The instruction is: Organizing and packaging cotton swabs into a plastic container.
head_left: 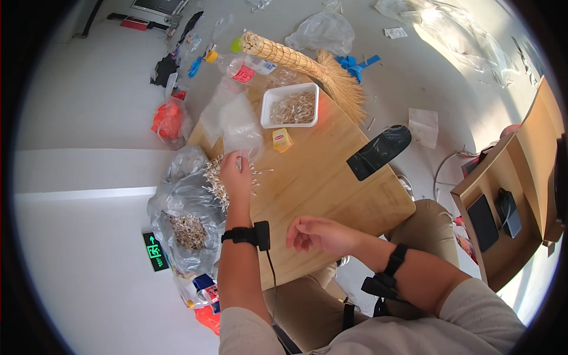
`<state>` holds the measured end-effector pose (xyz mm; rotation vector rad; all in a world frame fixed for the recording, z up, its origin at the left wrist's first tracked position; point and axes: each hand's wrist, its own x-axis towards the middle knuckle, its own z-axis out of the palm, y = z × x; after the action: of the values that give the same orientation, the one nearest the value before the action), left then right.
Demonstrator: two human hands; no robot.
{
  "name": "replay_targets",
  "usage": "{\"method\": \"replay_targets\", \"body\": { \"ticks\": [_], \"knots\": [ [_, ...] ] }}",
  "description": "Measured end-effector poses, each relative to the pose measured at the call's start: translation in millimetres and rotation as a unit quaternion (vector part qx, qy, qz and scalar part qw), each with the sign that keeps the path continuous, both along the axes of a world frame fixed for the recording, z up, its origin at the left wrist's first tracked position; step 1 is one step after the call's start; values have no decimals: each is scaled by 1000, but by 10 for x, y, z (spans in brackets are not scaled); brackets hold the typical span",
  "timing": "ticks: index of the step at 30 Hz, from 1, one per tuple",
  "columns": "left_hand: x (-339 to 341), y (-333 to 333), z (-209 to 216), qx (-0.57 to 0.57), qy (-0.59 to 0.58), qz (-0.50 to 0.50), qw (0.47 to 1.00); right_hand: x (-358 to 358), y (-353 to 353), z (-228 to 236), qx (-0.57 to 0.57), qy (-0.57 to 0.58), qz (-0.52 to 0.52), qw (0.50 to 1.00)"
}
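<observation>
A pile of cotton swabs (pixel 216 178) lies at the left edge of the wooden table (pixel 319 177). My left hand (pixel 236 176) is over this pile with its fingers closed on cotton swabs, partly hidden by the hand itself. Just beyond its fingertips are clear plastic bags (pixel 241 121). Loosely curled, my right hand (pixel 313 234) hovers above the near part of the table, with nothing visible in it. A white plastic tub (pixel 290 125) holding more swabs stands at the far side, with a small yellow packet (pixel 282 140) in front of it.
A grey plastic bag (pixel 177 198) with swabs inside hangs beside the table's left edge. Bottles (pixel 242 72) and a straw broom (pixel 307 64) lie at the far end. A black sleeve-like item (pixel 380 152) overhangs the right edge. An open cardboard box (pixel 507 248) holds dark devices.
</observation>
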<state>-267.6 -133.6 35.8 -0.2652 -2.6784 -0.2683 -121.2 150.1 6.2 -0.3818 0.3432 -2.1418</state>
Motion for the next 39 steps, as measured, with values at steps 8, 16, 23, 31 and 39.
{"method": "replay_targets", "body": {
  "ticks": [8, 16, 23, 31, 39],
  "knots": [
    [938, 599, 471, 653, -50, 66, 753, -37, 23, -77, 20, -48, -56, 997],
    [2090, 1322, 729, 513, -193, 105, 830, -52, 131, 319, 225, 37, -199, 953],
    [2728, 1562, 778, 561, -184, 83, 803, 197, 348, 354, 285, 281, -205, 893],
    [3356, 1777, 1416, 432, -35, 53, 900, 803, 723, 1238, 332, 343, -302, 826],
    [3931, 2016, 1841, 209, 168, -12, 963, 1533, 1032, 2014, 371, 408, -183, 814]
  ]
}}
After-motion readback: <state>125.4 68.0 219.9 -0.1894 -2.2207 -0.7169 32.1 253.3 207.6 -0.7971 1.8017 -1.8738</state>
